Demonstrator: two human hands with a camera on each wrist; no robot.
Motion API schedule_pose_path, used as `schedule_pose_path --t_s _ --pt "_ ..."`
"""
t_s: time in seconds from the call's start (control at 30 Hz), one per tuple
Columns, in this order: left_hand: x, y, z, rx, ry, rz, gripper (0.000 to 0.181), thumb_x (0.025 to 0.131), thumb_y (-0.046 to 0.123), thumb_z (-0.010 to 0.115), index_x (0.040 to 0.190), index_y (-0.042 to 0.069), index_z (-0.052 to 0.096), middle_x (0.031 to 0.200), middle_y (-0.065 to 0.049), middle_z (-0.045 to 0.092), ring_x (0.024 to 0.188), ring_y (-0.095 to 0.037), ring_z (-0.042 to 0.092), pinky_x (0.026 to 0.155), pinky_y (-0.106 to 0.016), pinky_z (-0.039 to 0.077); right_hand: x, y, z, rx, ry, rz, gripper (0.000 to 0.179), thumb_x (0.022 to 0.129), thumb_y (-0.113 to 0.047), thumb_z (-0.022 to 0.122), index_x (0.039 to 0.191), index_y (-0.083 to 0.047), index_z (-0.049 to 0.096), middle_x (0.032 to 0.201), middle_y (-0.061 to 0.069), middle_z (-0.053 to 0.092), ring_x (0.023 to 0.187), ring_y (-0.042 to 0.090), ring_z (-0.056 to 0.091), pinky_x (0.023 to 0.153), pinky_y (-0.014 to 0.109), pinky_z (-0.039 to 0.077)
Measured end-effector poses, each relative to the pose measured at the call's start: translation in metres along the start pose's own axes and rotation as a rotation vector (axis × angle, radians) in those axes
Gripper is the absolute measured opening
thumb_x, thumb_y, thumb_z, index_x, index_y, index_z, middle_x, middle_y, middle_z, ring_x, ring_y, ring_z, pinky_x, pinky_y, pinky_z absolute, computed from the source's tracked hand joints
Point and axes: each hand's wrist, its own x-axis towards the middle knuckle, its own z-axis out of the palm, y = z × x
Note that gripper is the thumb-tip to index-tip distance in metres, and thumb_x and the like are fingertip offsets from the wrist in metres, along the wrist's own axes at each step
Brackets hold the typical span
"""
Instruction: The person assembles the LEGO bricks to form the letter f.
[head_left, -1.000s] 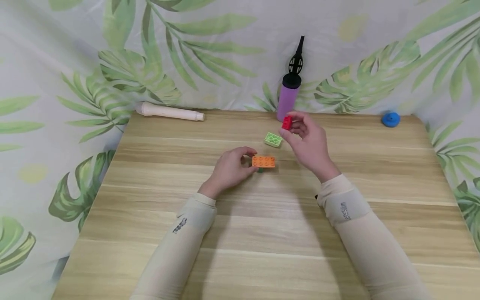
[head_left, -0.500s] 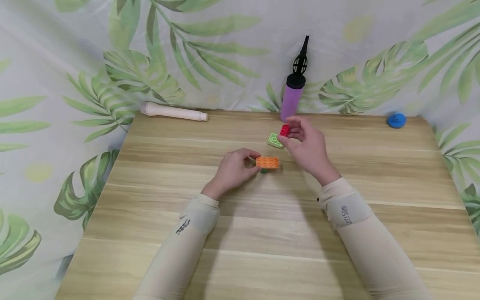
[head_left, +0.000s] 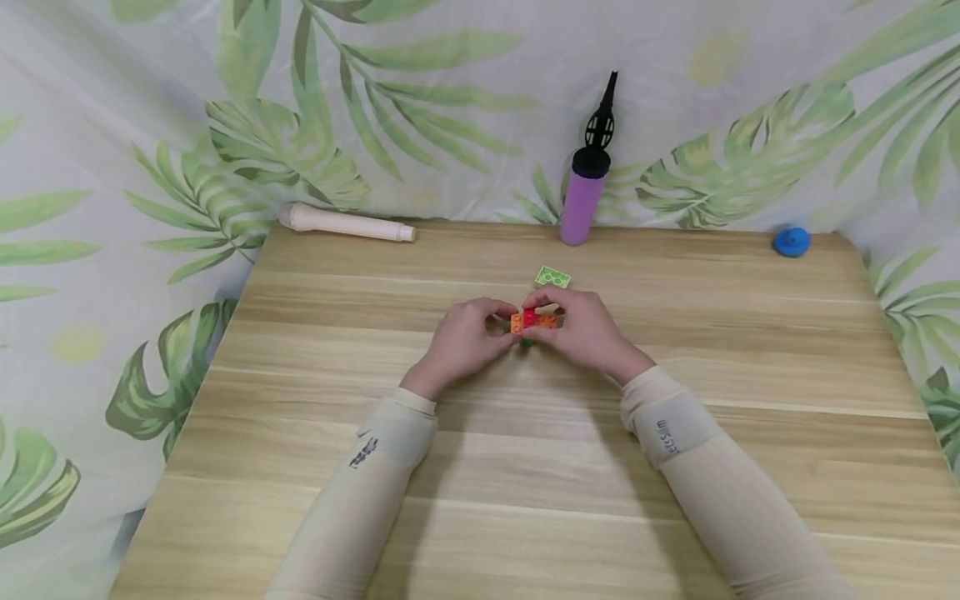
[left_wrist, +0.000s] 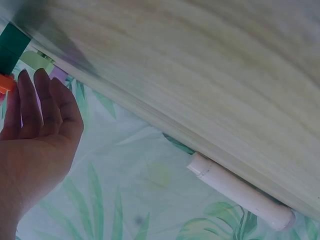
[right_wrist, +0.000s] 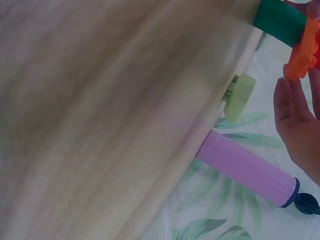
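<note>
An orange toy brick (head_left: 517, 324) sits on top of a green brick (right_wrist: 280, 21), which stands on the table. My left hand (head_left: 468, 337) pinches the orange brick's left end between thumb and fingers. My right hand (head_left: 588, 332) pinches a small red brick (head_left: 529, 317) and holds it on or just over the orange brick's studs; whether it is pressed down I cannot tell. Just behind the hands lies a light green brick (head_left: 553, 276), its hollow underside up. The left wrist view catches the green brick (left_wrist: 12, 47) and the orange edge (left_wrist: 7, 83) beside my fingers.
A purple pump (head_left: 582, 200) with a black nozzle stands upright at the table's back edge. A pale microphone-shaped object (head_left: 348, 223) lies at the back left. At the back right sits a small blue object (head_left: 792, 242). Leaf-patterned cloth hangs behind the wooden table (head_left: 525, 517).
My right hand has brought the red brick down and left, from beside the light green brick to the top of the orange one. My left hand has kept its hold on the orange brick.
</note>
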Motion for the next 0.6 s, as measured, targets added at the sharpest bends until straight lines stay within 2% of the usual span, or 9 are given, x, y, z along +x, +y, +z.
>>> schedule_pose_path --t_s 0.4,0.6 --pt "0.0005 0.0030 -0.0015 0.000 -0.002 -0.018 0.040 0.093 0.030 0.084 0.127 0.011 0.076 0.120 -0.003 0.077 0.105 -0.021 0.069 0.093 -0.041 0.056 -0.0003 -0.0001 -0.0023 -0.065 -0.020 0.000 0.033 0.090 -0.022 0.088 0.118 -0.020 0.072 0.122 0.004 0.076 0.119 0.029 0.068 0.103 0.052 0.052" --pt "0.0000 0.0023 -0.0004 -0.010 0.001 -0.016 0.039 0.093 0.029 0.084 0.126 0.010 0.076 0.119 -0.003 0.077 0.104 -0.021 0.069 0.092 -0.040 0.057 0.0008 -0.0030 -0.0022 -0.125 -0.026 -0.028 0.030 0.090 -0.022 0.087 0.117 -0.019 0.073 0.119 0.003 0.077 0.115 0.027 0.069 0.103 0.050 0.053"
